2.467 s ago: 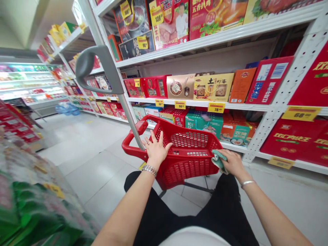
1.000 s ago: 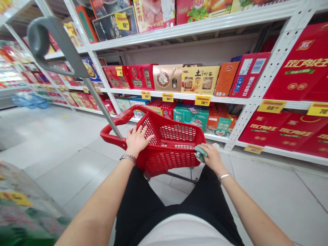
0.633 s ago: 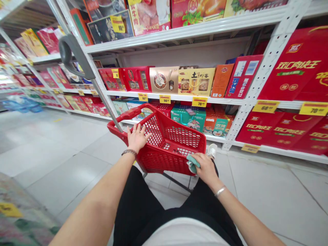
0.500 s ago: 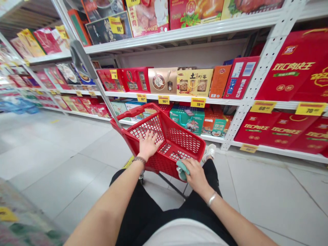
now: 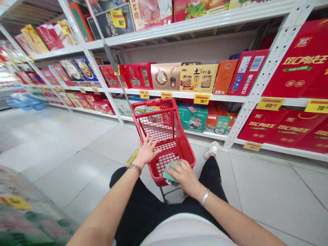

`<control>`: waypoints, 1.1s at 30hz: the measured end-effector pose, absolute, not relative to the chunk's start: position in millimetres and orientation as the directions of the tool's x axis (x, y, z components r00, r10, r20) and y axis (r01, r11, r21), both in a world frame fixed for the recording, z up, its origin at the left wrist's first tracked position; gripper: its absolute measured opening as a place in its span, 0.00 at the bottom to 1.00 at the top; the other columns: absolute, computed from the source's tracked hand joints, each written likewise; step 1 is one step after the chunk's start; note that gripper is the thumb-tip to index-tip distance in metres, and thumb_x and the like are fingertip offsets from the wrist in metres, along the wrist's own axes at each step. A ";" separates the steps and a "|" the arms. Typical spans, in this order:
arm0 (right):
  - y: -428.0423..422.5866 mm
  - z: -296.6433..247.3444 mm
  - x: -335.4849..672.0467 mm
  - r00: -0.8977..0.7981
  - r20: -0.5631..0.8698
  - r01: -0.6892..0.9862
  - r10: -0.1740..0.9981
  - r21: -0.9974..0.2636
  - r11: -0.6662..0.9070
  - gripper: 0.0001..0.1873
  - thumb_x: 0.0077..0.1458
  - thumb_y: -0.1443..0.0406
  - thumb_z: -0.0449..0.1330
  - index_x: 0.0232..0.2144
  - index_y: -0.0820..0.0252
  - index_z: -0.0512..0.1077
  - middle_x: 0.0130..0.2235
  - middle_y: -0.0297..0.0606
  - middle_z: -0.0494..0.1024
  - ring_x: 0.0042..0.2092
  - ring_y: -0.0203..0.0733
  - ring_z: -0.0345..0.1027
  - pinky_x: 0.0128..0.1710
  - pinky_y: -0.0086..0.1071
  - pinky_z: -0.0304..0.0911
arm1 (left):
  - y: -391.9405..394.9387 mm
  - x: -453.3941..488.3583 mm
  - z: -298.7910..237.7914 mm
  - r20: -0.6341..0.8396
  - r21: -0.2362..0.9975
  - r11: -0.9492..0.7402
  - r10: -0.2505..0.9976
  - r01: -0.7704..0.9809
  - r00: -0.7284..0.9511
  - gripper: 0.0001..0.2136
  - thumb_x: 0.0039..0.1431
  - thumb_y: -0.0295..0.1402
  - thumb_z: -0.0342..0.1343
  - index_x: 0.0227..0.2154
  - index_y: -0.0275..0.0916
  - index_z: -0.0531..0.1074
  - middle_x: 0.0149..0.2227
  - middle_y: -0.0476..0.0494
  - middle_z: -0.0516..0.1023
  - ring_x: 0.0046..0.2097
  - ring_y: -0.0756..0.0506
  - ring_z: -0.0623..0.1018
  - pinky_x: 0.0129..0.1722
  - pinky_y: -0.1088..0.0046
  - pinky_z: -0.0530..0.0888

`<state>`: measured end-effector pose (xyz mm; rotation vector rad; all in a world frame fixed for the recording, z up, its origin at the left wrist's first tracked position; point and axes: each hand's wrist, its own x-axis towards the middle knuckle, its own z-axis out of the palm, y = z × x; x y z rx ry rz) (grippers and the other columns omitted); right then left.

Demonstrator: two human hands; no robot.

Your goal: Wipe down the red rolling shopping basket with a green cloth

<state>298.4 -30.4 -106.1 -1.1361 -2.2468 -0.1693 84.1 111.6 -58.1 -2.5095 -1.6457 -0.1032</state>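
Observation:
A red plastic shopping basket (image 5: 164,136) on wheels stands end-on in front of me, with a long grey handle pole (image 5: 110,58) rising from it. My left hand (image 5: 148,152) lies flat with spread fingers on the basket's near left rim. My right hand (image 5: 185,178) grips a crumpled teal cloth (image 5: 170,173) and presses it against the near end of the basket. The basket holds nothing that I can see.
White metal shelves (image 5: 246,99) with red and gold gift boxes and yellow price tags run along the right. A blurred stack of goods (image 5: 25,218) stands at lower left. My white shoe (image 5: 211,150) rests on the tiled floor (image 5: 271,191).
The basket has swung from sideways to end-on, and its pole has moved right and lost its curved grip from view. My view has turned. Both hands have stayed on the basket, the cloth still in the right.

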 end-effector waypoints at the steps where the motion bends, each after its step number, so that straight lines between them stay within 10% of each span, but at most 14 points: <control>1: -31.1 -106.2 311.6 -0.442 0.578 0.774 0.686 -0.141 0.618 0.18 0.61 0.67 0.61 0.53 0.49 0.73 0.52 0.40 0.77 0.49 0.47 0.63 0.57 0.47 0.55 | 113.1 78.6 -57.7 0.127 -0.078 -0.393 0.908 0.916 0.400 0.29 0.66 0.51 0.46 0.66 0.46 0.61 0.71 0.40 0.55 0.72 0.31 0.48 0.67 0.35 0.45; 20: -25.6 -98.5 240.4 -0.517 0.550 0.746 0.656 -0.086 0.660 0.16 0.65 0.70 0.54 0.52 0.52 0.73 0.45 0.41 0.78 0.42 0.46 0.64 0.46 0.42 0.63 | 64.1 108.8 -75.8 0.230 0.108 -0.270 0.943 0.957 0.240 0.26 0.70 0.46 0.37 0.66 0.45 0.60 0.70 0.40 0.57 0.71 0.34 0.54 0.65 0.35 0.52; 33: -27.9 -133.8 363.6 -0.437 0.648 0.811 0.624 -0.015 0.584 0.24 0.64 0.72 0.55 0.58 0.46 0.70 0.57 0.39 0.76 0.60 0.49 0.62 0.62 0.56 0.51 | 68.0 94.9 -81.8 0.268 -0.035 -0.319 0.910 0.947 0.317 0.27 0.68 0.47 0.42 0.65 0.44 0.62 0.69 0.36 0.59 0.71 0.31 0.53 0.66 0.32 0.44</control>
